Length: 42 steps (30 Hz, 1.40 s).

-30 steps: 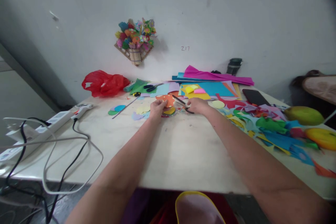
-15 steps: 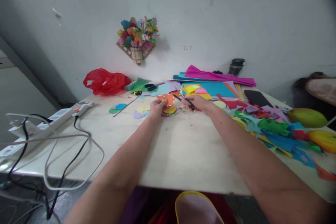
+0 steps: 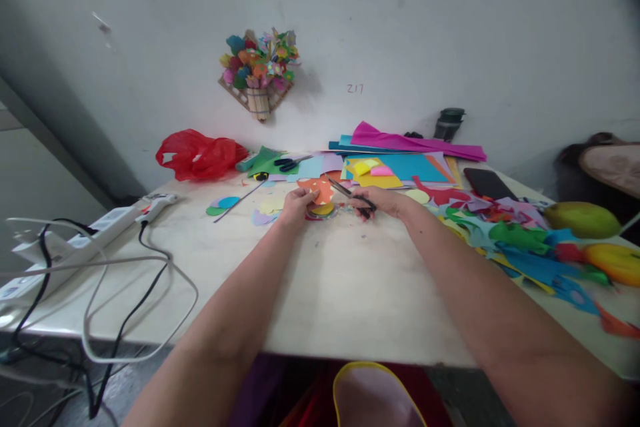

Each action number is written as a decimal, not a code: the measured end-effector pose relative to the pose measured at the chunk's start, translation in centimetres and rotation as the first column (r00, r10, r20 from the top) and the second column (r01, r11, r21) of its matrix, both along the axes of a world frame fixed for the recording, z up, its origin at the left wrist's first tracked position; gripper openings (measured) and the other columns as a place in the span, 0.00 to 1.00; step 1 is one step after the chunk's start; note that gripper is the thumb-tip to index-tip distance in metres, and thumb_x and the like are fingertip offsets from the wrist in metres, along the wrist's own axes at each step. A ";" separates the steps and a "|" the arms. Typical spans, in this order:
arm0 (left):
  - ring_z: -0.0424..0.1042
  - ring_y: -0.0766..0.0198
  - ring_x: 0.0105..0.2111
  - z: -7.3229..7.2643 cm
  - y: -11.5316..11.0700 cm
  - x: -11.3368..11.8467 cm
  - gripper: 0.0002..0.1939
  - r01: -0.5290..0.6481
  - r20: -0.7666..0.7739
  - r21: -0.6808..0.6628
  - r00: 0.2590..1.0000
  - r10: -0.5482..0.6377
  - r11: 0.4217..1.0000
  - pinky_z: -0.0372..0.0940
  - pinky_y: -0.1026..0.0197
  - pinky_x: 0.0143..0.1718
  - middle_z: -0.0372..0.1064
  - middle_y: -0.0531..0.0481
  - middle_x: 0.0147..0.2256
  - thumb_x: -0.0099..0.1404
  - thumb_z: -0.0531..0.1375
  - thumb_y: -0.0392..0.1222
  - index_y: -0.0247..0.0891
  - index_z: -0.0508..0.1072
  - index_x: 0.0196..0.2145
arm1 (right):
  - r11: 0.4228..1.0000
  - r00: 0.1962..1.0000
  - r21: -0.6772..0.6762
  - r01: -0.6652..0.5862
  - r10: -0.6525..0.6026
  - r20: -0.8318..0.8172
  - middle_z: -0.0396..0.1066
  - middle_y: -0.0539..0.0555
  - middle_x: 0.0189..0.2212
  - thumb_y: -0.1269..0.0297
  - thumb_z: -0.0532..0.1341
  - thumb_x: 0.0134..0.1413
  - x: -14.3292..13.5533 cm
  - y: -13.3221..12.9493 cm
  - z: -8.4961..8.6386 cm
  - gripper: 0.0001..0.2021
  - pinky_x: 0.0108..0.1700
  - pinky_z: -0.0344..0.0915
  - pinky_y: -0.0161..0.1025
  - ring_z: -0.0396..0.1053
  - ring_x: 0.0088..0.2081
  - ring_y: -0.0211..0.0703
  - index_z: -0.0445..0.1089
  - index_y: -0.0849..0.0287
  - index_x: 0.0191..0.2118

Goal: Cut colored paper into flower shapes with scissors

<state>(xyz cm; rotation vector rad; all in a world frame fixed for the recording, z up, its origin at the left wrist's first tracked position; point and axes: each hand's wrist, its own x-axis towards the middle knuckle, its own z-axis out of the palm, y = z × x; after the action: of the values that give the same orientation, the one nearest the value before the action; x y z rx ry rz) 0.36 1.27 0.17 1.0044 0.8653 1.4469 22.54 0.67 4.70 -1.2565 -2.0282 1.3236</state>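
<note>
My left hand point(image 3: 299, 203) pinches an orange piece of paper point(image 3: 320, 189) with notched edges, its thumb on top. In my right hand point(image 3: 377, 201) is a pair of scissors point(image 3: 345, 189), fingers in the dark handles and blades pointing left toward the orange paper. The blades lie nearly together, and whether they touch the paper I cannot tell. Just below the orange piece sits a round stack of paper discs point(image 3: 323, 210), yellow on top. Tiny paper scraps lie by the scissors, partly hidden by my right hand.
Coloured scraps point(image 3: 520, 237) cover the table's right side, near a dark phone point(image 3: 490, 185) and a mango-like fruit point(image 3: 581, 219). Paper sheets point(image 3: 415, 170), a second pair of scissors point(image 3: 293, 163) and a red plastic bag point(image 3: 200, 155) lie at the back. Power strips point(image 3: 105, 223) with cables occupy the left.
The scissors' blades have come from wide apart to nearly together, pointing at the orange paper. My left hand keeps its hold on the paper. The view has shifted slightly.
</note>
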 end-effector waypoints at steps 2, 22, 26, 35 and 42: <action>0.69 0.67 0.22 0.1 -0.1 0.0 0.23 0.010 0.008 0.003 1.000 -0.010 1.000 0.69 0.61 0.30 0.68 0.51 0.19 0.35 0.77 0.45 0.33 0.67 0.17 | 1.000 1.000 -0.010 -0.015 0.015 0.004 0.70 0.49 0.21 0.62 0.61 0.61 0.0 0.1 -0.1 0.11 0.18 0.55 0.29 0.68 0.20 0.34 0.65 0.61 0.29; 0.66 0.69 0.21 -0.2 -0.2 -0.1 0.25 0.080 -0.018 0.035 0.997 -0.079 0.996 0.64 0.63 0.26 0.67 0.52 0.19 0.33 0.78 0.46 0.35 0.67 0.17 | 1.000 1.000 -0.016 -0.016 0.016 0.011 0.69 0.50 0.19 0.61 0.62 0.60 -0.3 -0.5 -0.1 0.13 0.19 0.57 0.29 0.66 0.19 0.33 0.64 0.60 0.27; 0.66 0.69 0.20 -0.2 -0.3 -0.1 0.25 0.073 -0.024 0.031 0.997 -0.072 0.997 0.63 0.63 0.25 0.67 0.52 0.19 0.32 0.78 0.47 0.35 0.67 0.17 | 1.000 1.000 -0.001 -0.018 0.018 0.018 0.69 0.50 0.19 0.60 0.64 0.58 -0.4 -0.5 -0.2 0.13 0.19 0.56 0.30 0.65 0.19 0.33 0.65 0.60 0.27; 0.66 0.67 0.21 -0.3 -0.2 -0.3 0.23 0.089 -0.015 0.032 0.996 -0.088 0.996 0.65 0.61 0.26 0.66 0.52 0.19 0.36 0.78 0.45 0.36 0.66 0.17 | 1.000 0.999 -0.002 -0.030 0.031 0.035 0.70 0.50 0.21 0.55 0.63 0.59 -0.5 -0.6 -0.1 0.15 0.20 0.57 0.31 0.64 0.20 0.33 0.65 0.59 0.27; 0.67 0.67 0.21 -0.3 -0.3 -0.2 0.24 0.075 -0.028 0.018 0.997 -0.075 0.997 0.65 0.62 0.27 0.66 0.53 0.19 0.35 0.77 0.45 0.36 0.65 0.18 | 0.999 0.998 0.004 -0.039 0.039 0.040 0.69 0.50 0.21 0.55 0.63 0.59 -0.5 -0.6 -0.2 0.15 0.20 0.56 0.31 0.64 0.20 0.33 0.65 0.59 0.28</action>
<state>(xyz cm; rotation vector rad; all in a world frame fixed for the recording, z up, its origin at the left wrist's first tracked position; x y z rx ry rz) 0.19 1.00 -0.12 1.0621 0.8262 1.3835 22.05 0.05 4.53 -1.2562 -2.0922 1.3202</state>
